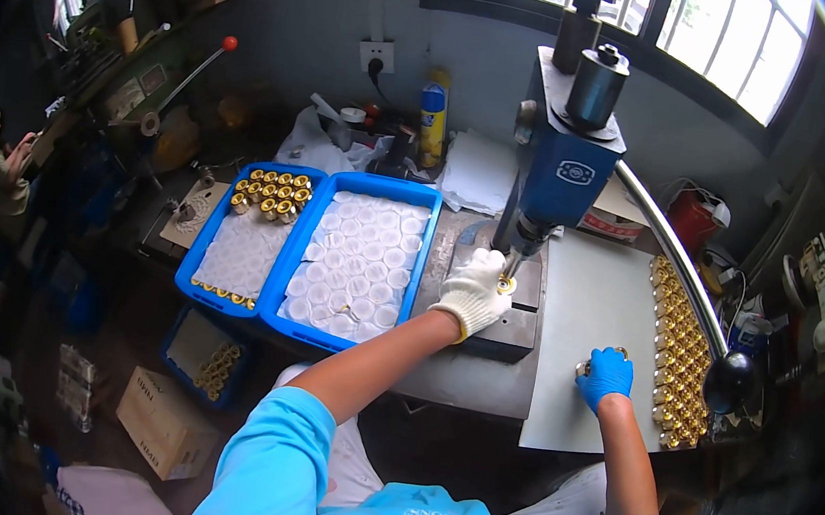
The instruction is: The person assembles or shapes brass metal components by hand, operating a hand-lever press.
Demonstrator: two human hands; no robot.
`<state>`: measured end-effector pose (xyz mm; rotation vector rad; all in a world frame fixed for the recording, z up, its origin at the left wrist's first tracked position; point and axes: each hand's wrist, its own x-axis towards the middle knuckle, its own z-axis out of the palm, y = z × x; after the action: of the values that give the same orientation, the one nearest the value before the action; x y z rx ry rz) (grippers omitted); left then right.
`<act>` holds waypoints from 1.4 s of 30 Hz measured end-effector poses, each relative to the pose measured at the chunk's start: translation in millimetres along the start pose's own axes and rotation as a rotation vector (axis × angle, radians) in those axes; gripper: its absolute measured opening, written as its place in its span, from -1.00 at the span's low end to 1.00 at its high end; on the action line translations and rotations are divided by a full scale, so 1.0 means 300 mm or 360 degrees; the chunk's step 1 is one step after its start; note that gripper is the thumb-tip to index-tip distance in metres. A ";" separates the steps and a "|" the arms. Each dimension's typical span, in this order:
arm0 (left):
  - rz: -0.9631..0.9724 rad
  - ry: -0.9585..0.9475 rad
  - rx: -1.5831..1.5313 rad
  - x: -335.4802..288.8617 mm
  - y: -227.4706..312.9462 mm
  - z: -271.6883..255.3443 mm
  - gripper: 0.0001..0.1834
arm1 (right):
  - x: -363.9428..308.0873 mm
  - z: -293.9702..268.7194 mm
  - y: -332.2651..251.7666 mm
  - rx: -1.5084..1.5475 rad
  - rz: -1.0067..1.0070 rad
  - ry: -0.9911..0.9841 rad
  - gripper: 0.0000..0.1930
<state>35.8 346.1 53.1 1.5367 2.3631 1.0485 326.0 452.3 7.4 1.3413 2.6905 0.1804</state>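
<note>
My left hand (474, 289), in a white knit glove, is closed on a small round brass fitting (506, 285) at the base of the blue bench press (573, 164). The press's spindle (520, 254) comes down right at the fitting. On the pale sheet (578, 305) to the right, my right hand (606, 376) wears a blue glove. Its fingers are closed around brass fittings (584, 368), mostly hidden under the glove. Further right stand rows of brass fittings (679, 356) on the same sheet.
Left of the press, one blue tray (434, 220) holds white-wrapped round pieces, another (193, 260) brass fittings. The press's long lever (675, 250) with a black knob (729, 381) slants over the right side. A cardboard box (164, 422) sits on the floor. Another person (5, 164) is far left.
</note>
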 end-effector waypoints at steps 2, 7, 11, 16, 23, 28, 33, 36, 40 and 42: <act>0.0028 -0.0052 0.0002 -0.016 -0.007 -0.027 -0.59 | -0.014 -0.099 -0.011 0.0159 0.0015 0.0020 -0.53; 0.0240 0.0317 -0.0007 -0.109 -0.121 -0.237 -0.48 | -0.095 -0.642 -0.016 0.2424 -0.0483 0.0660 -0.50; 0.0194 0.0775 -0.0032 -0.055 -0.379 -0.473 -0.53 | -0.341 -1.007 -0.044 0.2072 -0.1008 0.1016 -0.32; -0.0596 0.0981 0.0449 -0.107 -0.870 -0.741 -0.48 | -0.378 -0.854 -0.200 0.1588 -0.0159 0.0499 -0.48; -0.0881 0.0606 0.0353 -0.068 -1.118 -0.793 -0.44 | -0.006 -0.417 -0.356 0.2276 0.0494 0.0270 -0.76; -0.0727 0.0601 0.0492 -0.027 -1.206 -0.802 -0.45 | 0.184 -0.220 -0.384 0.2167 0.0380 0.0813 -0.79; -0.0619 0.0678 0.0520 -0.034 -1.181 -0.808 -0.48 | 0.298 -0.114 -0.358 0.1837 0.0138 0.1219 -0.80; -0.0713 0.0826 0.0543 -0.104 -1.153 -0.848 -0.50 | 0.281 -0.159 -0.387 0.2298 0.0062 0.0817 -0.74; -0.0544 0.0802 0.0257 -0.151 -1.014 -0.867 -0.54 | 0.188 -0.264 -0.268 0.2995 -0.0407 -0.0106 -0.28; -0.0419 0.0778 0.0054 -0.186 -0.895 -0.866 -0.56 | 0.169 -0.261 -0.229 0.3562 -0.0471 -0.0281 -0.24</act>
<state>-259.4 111.1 69.1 1.0175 2.8047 1.4511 228.7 448.0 70.0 0.5720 1.8876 -3.1910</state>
